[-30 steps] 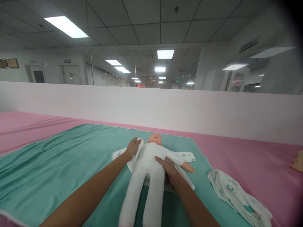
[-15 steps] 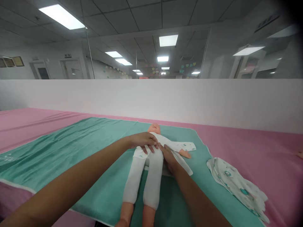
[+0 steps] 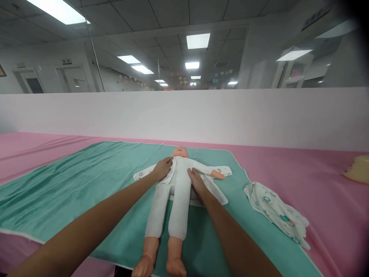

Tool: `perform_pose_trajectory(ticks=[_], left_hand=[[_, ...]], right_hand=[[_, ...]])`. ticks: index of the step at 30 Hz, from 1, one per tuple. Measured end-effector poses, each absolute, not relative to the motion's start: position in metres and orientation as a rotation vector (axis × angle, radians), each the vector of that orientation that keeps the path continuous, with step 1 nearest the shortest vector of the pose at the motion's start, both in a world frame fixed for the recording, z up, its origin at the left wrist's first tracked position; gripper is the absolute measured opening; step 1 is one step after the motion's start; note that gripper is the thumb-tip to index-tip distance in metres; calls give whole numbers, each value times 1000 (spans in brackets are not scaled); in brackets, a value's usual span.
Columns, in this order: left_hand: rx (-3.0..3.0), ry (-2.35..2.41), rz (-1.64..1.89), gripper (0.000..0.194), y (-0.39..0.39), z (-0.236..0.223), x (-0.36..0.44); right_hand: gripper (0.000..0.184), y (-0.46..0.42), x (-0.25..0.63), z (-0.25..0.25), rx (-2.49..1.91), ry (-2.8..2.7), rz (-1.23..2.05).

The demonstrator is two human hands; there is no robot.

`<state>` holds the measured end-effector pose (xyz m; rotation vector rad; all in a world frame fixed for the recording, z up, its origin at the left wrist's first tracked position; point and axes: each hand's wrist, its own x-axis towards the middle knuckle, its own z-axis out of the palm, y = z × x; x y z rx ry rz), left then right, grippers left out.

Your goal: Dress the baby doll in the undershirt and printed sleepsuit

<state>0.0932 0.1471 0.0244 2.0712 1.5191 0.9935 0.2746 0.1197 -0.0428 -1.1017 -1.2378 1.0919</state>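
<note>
A baby doll (image 3: pixel 180 223) lies on its back on a green towel (image 3: pixel 115 165), its head away from me and its bare feet toward me. It has a white cloth body and wears a white baby shirt (image 3: pixel 213 188) with green prints, its front spread apart. My left hand (image 3: pixel 163 169) is closed at the shirt's front edge on the left of the chest; its fingertips are partly hidden. Against the right side of the doll's torso rests my right hand (image 3: pixel 198 181), thumb and forefinger apart, other fingers hidden. One doll hand (image 3: pixel 218 174) shows past the right sleeve.
A folded white printed baby garment (image 3: pixel 276 211) lies to the right, across the towel's edge. The towel is spread over a pink surface (image 3: pixel 323 184). A yellowish object (image 3: pixel 357 169) stands at the far right. A white low wall (image 3: pixel 184 115) runs along the back.
My hands have moved apart from the middle of the torso: the left up to the chest's left side, the right staying at the right side. The left sleeve now shows. The view has shifted.
</note>
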Motion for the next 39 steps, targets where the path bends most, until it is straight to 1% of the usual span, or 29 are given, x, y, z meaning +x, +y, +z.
perform_pose_trajectory(ticks=[4, 9, 11, 13, 15, 17, 19, 20, 22, 24, 26, 29, 31, 34, 39], left_hand=[[2024, 1302, 1064, 40, 146, 39, 112], [1975, 959, 970, 38, 131, 49, 131], [1999, 939, 1006, 37, 128, 51, 136], [2120, 1040, 1001, 36, 129, 53, 139], [2355, 1159, 925, 35, 133, 56, 143], [2619, 1206, 822, 42, 139, 61, 150], [2832, 1184, 695, 50, 147, 67, 160], [2919, 1168, 611, 51, 151, 70, 166], [3052, 1144, 421, 45, 161, 74, 178], [3119, 1139, 233, 34, 171, 75, 188], [3126, 1170, 120, 25, 180, 72, 196], [3135, 1191, 106, 23, 188, 65, 202], [3165, 1175, 109, 25, 189, 60, 203], [3229, 1153, 68, 26, 187, 57, 202], [3248, 1210, 15, 26, 182, 67, 193]], right_hand=[[58, 120, 277, -45, -1070, -1244, 1082], [56, 116, 280, -43, -997, -1301, 1117], [56, 115, 278, -42, -992, -1312, 1089], [58, 115, 274, -40, -967, -1327, 1045], [59, 114, 268, -37, -911, -1374, 1016], [59, 113, 263, -35, -851, -1447, 984], [55, 110, 259, -32, -786, -1531, 945], [53, 109, 258, -30, -755, -1568, 921], [47, 107, 258, -28, -732, -1631, 868], [40, 108, 263, -26, -812, -1674, 769], [33, 112, 274, -26, -1021, -1693, 598], [28, 118, 302, -29, -1514, -1593, 274], [31, 121, 321, -34, -1801, -1466, 177], [33, 126, 340, -43, -1934, -1393, 247], [25, 138, 349, -49, -1803, -1366, 442]])
